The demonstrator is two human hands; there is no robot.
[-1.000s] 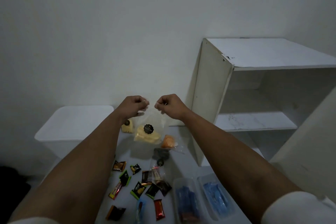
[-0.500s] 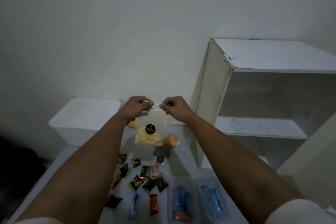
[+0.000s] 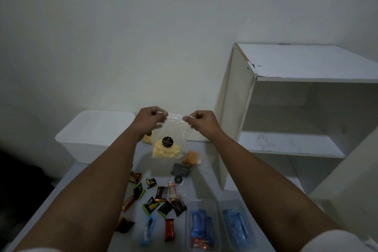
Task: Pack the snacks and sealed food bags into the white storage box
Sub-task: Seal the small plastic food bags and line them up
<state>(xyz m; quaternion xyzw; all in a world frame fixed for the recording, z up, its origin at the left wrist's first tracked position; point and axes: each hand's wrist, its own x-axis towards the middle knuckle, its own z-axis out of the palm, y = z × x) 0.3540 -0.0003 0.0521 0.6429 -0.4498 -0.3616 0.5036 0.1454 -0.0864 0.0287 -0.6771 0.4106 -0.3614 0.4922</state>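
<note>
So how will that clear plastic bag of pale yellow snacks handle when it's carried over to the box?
The clear plastic bag of pale yellow snacks probably stays floppy: it hangs limp from its top edge, pinched by the left hand and right hand. It is likely bottom-heavy, since the contents sit low. The glossy film may slip in a loose grip.

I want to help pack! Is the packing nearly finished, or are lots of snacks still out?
Barely started. The white box shows nothing packed; its inside is hard to see. Both hands, left and right, pinch the top of a clear bag of yellow snacks. The candies and two trays wait on the table.
</note>
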